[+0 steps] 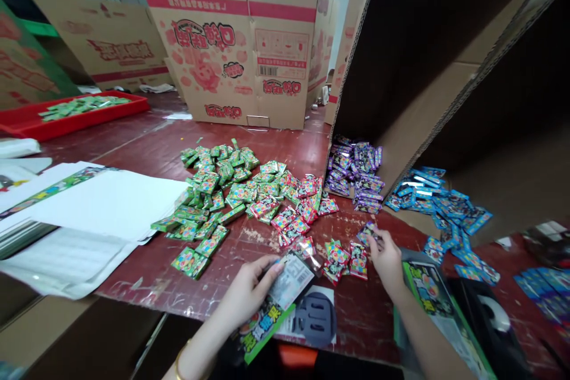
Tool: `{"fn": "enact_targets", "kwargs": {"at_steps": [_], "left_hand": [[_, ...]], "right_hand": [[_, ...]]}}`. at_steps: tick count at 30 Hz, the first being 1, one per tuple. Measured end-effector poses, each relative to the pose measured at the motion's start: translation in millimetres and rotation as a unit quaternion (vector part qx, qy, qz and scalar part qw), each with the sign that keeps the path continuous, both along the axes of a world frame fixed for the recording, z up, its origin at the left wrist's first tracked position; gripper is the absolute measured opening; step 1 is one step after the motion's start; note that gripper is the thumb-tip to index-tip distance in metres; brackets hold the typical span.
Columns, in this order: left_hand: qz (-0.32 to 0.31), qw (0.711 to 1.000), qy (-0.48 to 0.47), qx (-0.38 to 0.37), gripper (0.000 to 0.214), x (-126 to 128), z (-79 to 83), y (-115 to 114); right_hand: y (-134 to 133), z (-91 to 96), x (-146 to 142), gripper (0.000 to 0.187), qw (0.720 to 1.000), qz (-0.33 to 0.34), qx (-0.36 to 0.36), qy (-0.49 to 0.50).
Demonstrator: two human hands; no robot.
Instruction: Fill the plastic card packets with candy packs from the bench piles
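My left hand (247,291) grips a black and green printed pouch (267,323) near the table's front edge, thumb on top; the pouch's clear upper end points toward the candy packets. Between the fingers of my right hand (386,258) is a small purple packet (367,231). Just left of that hand lie a few red packets (358,261). More red packets (291,225) spread beyond the pouch, next to a heap of green packets (214,172). Purple packets (356,175) are piled inside a tipped carton, with blue packets (452,208) farther right.
Large cardboard cartons (222,41) stand at the back, and an open carton (414,71) rises at right. White papers (111,199) lie at left, below a red tray (75,124). Stacked pouches (430,297) sit by my right forearm, and a grey disc (314,320) is near the front edge.
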State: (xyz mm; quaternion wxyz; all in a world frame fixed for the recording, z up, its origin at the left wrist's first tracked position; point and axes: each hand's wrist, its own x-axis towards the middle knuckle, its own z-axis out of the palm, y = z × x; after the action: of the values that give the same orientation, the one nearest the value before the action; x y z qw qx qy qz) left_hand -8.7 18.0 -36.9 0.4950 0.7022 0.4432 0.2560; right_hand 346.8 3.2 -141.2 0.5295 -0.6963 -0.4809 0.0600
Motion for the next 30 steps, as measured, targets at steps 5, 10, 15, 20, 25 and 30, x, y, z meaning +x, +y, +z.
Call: {"fn": "enact_targets", "kwargs": {"at_steps": [5,10,15,20,25,30], "left_hand": [[-0.006,1.000,-0.005,0.010,0.035,-0.8,12.4,-13.8],[-0.035,0.999,-0.009,0.004,0.037,3.4,27.5,-25.2],[-0.070,0.996,0.034,0.041,0.040,9.3,37.2,-34.0],[-0.091,0.991,0.076,0.059,0.042,17.0,35.9,-40.0],[-0.065,0.996,0.028,0.050,0.039,20.1,38.9,-36.2],[-0.084,0.995,0.031,0.045,0.038,14.8,40.7,-29.6]], "right_hand": [[-13.5,45.3,-25.3,0.056,0.995,0.025,0.041,0.087],[-40.9,110.1,-98.7,0.039,0.954,0.208,0.067,0.207],[-50.7,136.2,-111.2,0.021,0.895,0.410,-0.137,0.111],[-49.7,142.8,-106.0,0.019,0.891,0.424,-0.165,0.011],[-59.1,127.3,-130.3,0.013,0.941,0.298,-0.097,0.125],[-73.5,102.8,-138.3,0.020,0.954,0.285,-0.067,0.060]]}}
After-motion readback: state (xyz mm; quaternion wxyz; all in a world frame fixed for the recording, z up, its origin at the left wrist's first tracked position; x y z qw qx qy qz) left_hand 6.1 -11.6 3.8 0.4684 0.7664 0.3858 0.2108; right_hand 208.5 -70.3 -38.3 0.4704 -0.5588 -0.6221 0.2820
